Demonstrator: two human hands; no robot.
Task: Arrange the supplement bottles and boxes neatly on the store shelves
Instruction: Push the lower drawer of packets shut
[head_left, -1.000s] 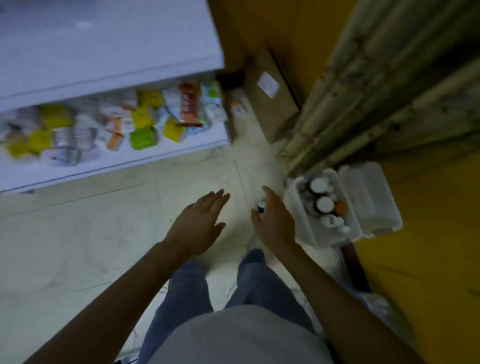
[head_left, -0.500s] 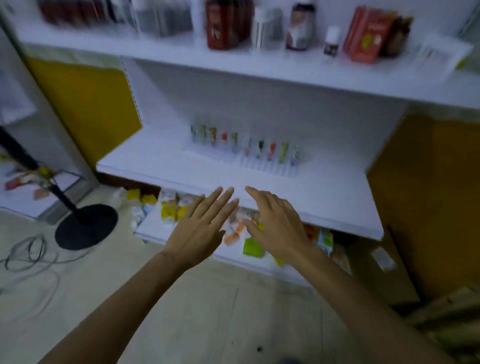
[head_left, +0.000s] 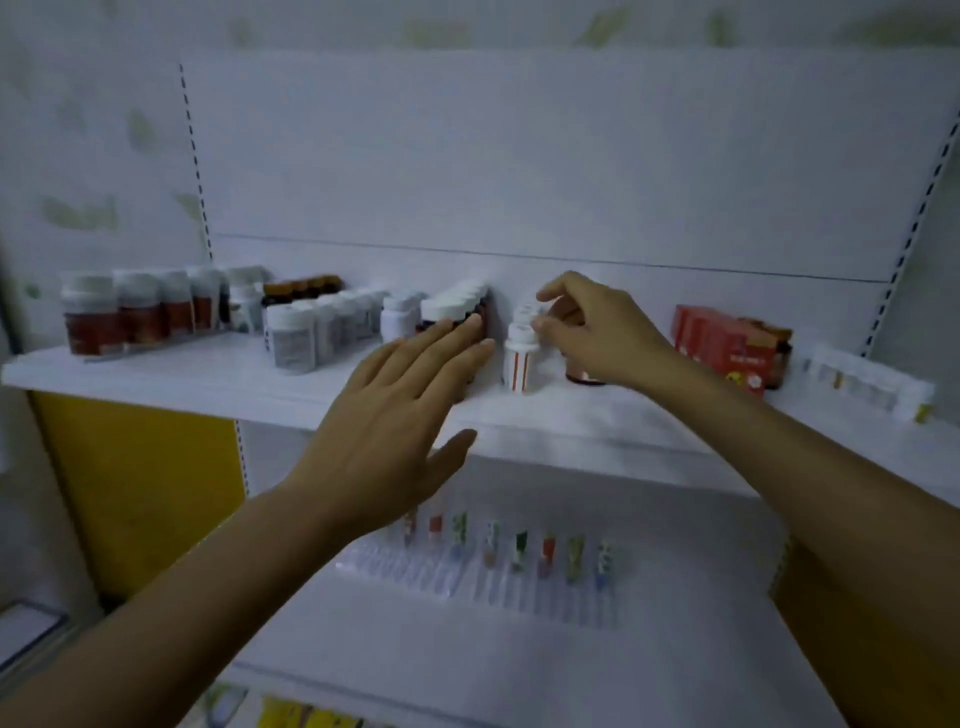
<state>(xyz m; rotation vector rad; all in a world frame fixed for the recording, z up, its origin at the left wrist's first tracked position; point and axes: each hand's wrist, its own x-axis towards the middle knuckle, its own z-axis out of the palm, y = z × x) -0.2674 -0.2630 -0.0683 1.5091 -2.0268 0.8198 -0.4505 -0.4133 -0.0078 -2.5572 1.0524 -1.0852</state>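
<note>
One bottle (head_left: 519, 358), perhaps between right fingers (head_left: 563, 289).

Brown bottle (head_left: 584, 376), gripped by the right hand (head_left: 597, 332), is standing upright on the shelf (head_left: 156, 376); striped white bottle (head_left: 521, 361) is standing at that hand's thumb; dark white-capped bottles (head_left: 454, 309) are standing at the left hand's (head_left: 384, 431) fingertips

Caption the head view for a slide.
Left hand touches brown bottles; right hand, fingers curled, touches a white bottle on the shelf.

On upper shelf (head_left: 156, 375): bottles (head_left: 293, 338) L, boxes (head_left: 727, 347) R; tubes (head_left: 519, 552) on lower shelf (head_left: 519, 670).
</note>
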